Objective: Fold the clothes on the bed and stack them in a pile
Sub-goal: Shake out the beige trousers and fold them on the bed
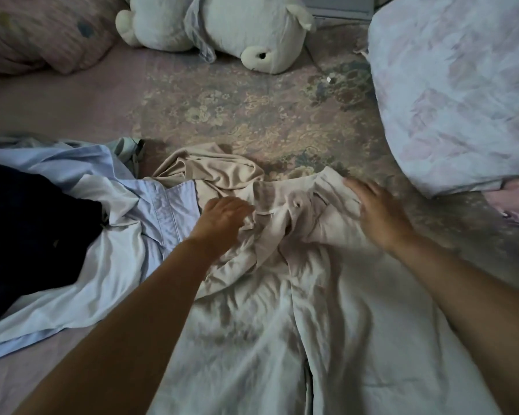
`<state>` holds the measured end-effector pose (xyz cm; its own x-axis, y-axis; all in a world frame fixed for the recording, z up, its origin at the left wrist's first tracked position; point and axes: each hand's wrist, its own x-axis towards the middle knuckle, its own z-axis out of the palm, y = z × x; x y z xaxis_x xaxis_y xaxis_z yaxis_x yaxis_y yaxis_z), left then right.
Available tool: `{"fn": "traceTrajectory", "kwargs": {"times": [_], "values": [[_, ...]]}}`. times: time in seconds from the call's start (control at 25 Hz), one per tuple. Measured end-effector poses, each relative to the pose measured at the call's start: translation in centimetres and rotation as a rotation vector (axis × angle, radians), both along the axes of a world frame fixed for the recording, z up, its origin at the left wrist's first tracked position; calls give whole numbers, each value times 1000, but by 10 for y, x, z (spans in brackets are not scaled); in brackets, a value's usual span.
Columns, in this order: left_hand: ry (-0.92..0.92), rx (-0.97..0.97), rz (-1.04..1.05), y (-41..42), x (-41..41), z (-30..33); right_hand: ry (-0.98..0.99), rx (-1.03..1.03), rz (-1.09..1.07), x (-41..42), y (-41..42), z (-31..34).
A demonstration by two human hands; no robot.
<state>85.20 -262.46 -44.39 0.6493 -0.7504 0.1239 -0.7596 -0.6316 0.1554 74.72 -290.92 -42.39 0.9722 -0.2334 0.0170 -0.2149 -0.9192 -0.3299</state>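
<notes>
Beige trousers (282,310) under both hands

Ahead of you, bare floral bedspread (252,115) open to reach across, white plush bear (222,25) blocking the far edge, bulky pale quilt (456,94) crowding your right, light-blue shirt (108,235) and dark garment (27,229) heaped left.

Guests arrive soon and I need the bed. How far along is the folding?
Barely started: no folded pile is in view. In hand: the left hand and right hand rest on the waist end of the cream trousers, which lie rumpled with the legs toward the camera. Left: those trousers, the beige garment, the light blue shirt and the dark garment, all unfolded.
</notes>
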Motion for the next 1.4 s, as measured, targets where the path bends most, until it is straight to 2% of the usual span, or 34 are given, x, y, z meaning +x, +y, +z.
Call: {"fn": "traceTrajectory", "kwargs": {"times": [0.04,0.08,0.2,0.28,0.36,0.44,0.48,0.52,0.56,0.6,0.64,0.68,0.8,0.88,0.92,1.0,1.08,1.12,1.16,1.24,1.32,1.4], "values": [[-72,52,-108,-6,4,-4,53,-168,126,17,-4,0],[-28,186,-179,-14,3,-3,128,-276,223,34,-1,3],[78,641,-195,-32,4,-3,405,-340,380,74,23,3],[8,792,-237,-38,4,3,535,-367,383,86,26,-12],[-75,806,-284,-32,6,13,614,-404,289,85,21,-29],[-68,796,-278,-19,15,26,649,-469,212,85,10,-26],[-67,707,-292,-10,22,31,642,-508,197,85,5,-19],[-115,527,-347,1,32,37,618,-543,194,86,-1,-10],[-124,269,-392,14,44,45,588,-578,200,86,-7,2],[-52,55,-373,27,57,54,550,-606,204,86,-15,13],[26,-111,-314,37,68,68,496,-619,197,85,-23,25],[99,-161,-208,45,79,82,439,-612,178,83,-30,36],[352,-49,181,56,105,112,279,-608,147,87,-34,54],[419,-123,345,57,124,115,115,-637,64,106,-29,63],[356,-185,402,53,131,114,29,-635,0,117,-27,65],[200,-186,556,37,134,107,-57,-507,-114,127,-14,64],[130,-76,787,6,113,89,23,-305,-150,120,9,44],[91,9,821,-8,95,75,88,-230,-141,110,22,25],[80,95,779,-20,68,52,148,-173,-125,94,32,3],[51,175,503,-8,3,-10,353,-135,-88,45,42,-34],[176,317,308,34,-54,-51,583,-209,-26,-7,41,-62],[123,429,233,66,-75,-76,579,-284,-29,-37,33,-77]]}}
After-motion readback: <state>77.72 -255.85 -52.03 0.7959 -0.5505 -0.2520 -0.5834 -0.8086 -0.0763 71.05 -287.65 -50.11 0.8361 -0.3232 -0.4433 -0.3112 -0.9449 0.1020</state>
